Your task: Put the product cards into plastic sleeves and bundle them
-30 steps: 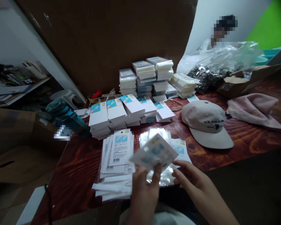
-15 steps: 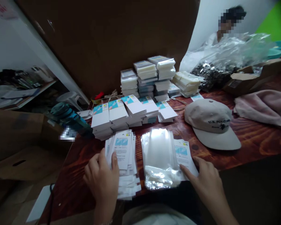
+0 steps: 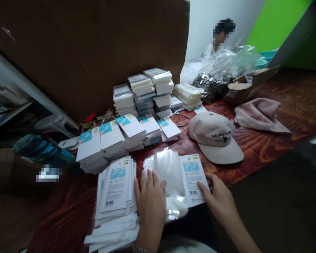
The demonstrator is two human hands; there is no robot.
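My left hand (image 3: 151, 202) lies with fingers stretched out on the left side of a stack of clear plastic sleeves (image 3: 170, 174). My right hand (image 3: 219, 194) pinches the right edge of a white printed card (image 3: 192, 172), thumb on top and fingers at the edge. That card lies against the right side of the sleeves and shows two blue pictures and a barcode. To the left of my left hand is a loose, overlapping pile of sleeved cards (image 3: 115, 188). Its lower ends fan out near the table edge.
Behind stand stacks of blue-and-white cards (image 3: 112, 138) and taller packed stacks (image 3: 162, 84). A beige cap (image 3: 213, 135), pink cloth (image 3: 258, 114) and cardboard box (image 3: 249, 84) are to the right. A teal bottle (image 3: 42, 151) is at left. A person (image 3: 209, 51) sits beyond a plastic bag (image 3: 226, 65).
My left hand has moved right, from the sleeved-card pile onto the plastic sleeves. My right hand keeps hold of the card, now more exposed beside the sleeves. The view has turned right.
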